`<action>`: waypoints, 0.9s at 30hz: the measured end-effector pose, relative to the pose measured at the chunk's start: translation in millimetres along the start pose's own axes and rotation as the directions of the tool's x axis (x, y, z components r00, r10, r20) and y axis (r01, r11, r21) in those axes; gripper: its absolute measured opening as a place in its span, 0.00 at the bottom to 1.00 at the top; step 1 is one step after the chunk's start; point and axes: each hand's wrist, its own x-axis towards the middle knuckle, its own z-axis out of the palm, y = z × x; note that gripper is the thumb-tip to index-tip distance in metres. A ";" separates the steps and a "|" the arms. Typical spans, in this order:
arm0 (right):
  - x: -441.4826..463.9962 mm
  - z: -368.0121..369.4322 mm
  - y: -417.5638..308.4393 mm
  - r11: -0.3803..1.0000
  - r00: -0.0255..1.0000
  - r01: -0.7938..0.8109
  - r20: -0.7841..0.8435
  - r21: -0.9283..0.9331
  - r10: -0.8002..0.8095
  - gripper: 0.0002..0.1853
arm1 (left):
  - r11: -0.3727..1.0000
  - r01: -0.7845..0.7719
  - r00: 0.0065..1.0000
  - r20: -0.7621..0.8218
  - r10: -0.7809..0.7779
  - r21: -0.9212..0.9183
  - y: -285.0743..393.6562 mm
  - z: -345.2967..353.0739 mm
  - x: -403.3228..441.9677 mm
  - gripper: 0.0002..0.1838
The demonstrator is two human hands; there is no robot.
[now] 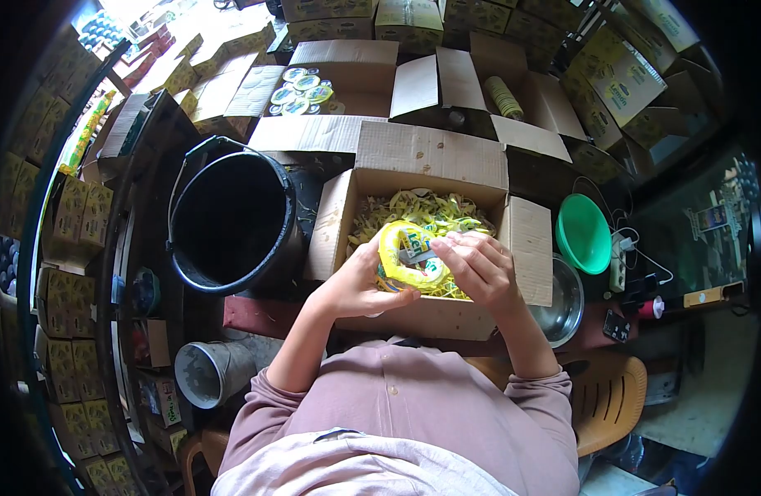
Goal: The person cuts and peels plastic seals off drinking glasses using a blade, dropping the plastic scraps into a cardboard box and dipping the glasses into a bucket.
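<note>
My left hand (355, 285) is wrapped round a round yellow-rimmed lemon label (390, 263), printed in green and white. Whether it is a single piece or a stack, I cannot tell. A small flat grey blade-like piece (419, 255) lies across its face, at the fingertips of my right hand (484, 271), which is closed in a pinch. Both hands are over the near side of an open cardboard box (430, 153). Inside the box is a heap of yellow-green strip trimmings (430, 204), partly hidden by my hands.
A black bucket (182, 269) stands to the left, a grey bucket (205, 376) below it. On the right are a green bowl (585, 236), a metal bowl (572, 310) and a power strip (618, 269). Behind, one open carton holds round labels (302, 91), another a label stack (503, 97).
</note>
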 end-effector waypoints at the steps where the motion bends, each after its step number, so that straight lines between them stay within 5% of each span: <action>1: -1.3 0.7 0.1 1.000 1.000 -0.007 -0.002 0.005 0.007 0.20 | 1.000 0.010 0.999 0.035 -0.010 0.014 0.7 -1.2 0.7 0.32; 8: -0.3 2.1 1.1 0.999 1.000 0.001 -0.007 0.035 -0.001 0.23 | 0.981 0.024 0.995 0.097 -0.005 -0.193 -6.9 4.2 -0.1 0.28; 14: 0.3 9.0 2.4 0.996 0.998 -0.017 -0.061 0.088 0.023 0.23 | 0.840 0.350 0.897 0.405 -0.174 -0.414 -10.0 -3.7 4.0 0.25; 17: 3.3 8.7 0.6 0.993 0.997 -0.034 -0.071 0.109 0.042 0.23 | 0.693 0.398 0.869 0.490 -0.073 -0.602 -16.9 8.8 8.3 0.26; 20: 2.0 8.7 2.7 0.994 0.992 -0.058 -0.103 0.088 0.067 0.22 | 0.699 0.434 0.847 0.523 -0.099 -0.569 -8.6 2.3 11.7 0.29; 23: 0.5 10.8 10.5 0.993 0.978 -0.087 -0.182 0.085 0.101 0.21 | 0.902 0.028 0.997 0.082 0.008 -0.430 -15.3 8.4 15.4 0.32; 27: -7.2 14.7 20.4 0.995 0.970 -0.101 -0.222 0.010 0.100 0.26 | 0.999 -0.001 0.998 -0.064 -0.001 -0.033 -4.1 3.6 15.8 0.35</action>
